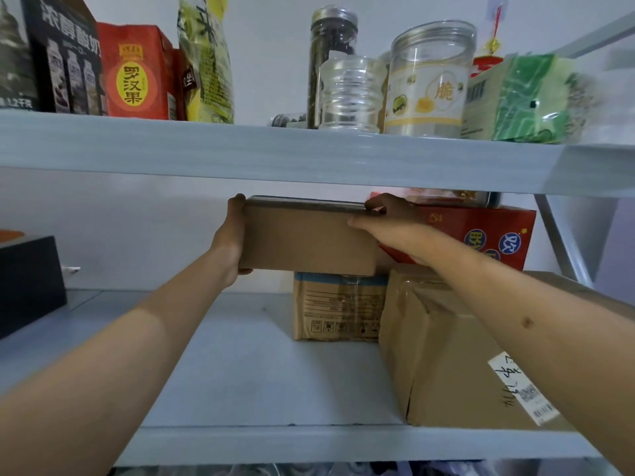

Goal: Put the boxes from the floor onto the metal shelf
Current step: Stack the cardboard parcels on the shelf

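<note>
My left hand (pixel 231 235) is curled round the left end of a plain brown box (pixel 309 242), fingertips hooked over its top edge and the palm flat against its side. My right hand (pixel 388 218) grips the box's right end, fingers bent over the top rim and the thumb lying along the front face. Between my hands the box is level, close under the upper board of the metal shelf (pixel 275 152).

Right below my hands, the box's right part sits over a small printed carton (pixel 338 307) that stands on the lower board; I cannot tell whether the two touch. The box's left part hangs over bare shelf. Just behind my right hand is a red box (pixel 491 235) with blue round marks, resting on a large taped carton (pixel 457 359) that lies under my right forearm and touches the small carton's right side.

Far to the left of my left hand stands a black box (pixel 29 283). Above my hands, the upper board carries a red carton (pixel 137 73), a dark jar (pixel 331 46), clear jars (pixel 429 77) and a green packet (pixel 529 101).
</note>
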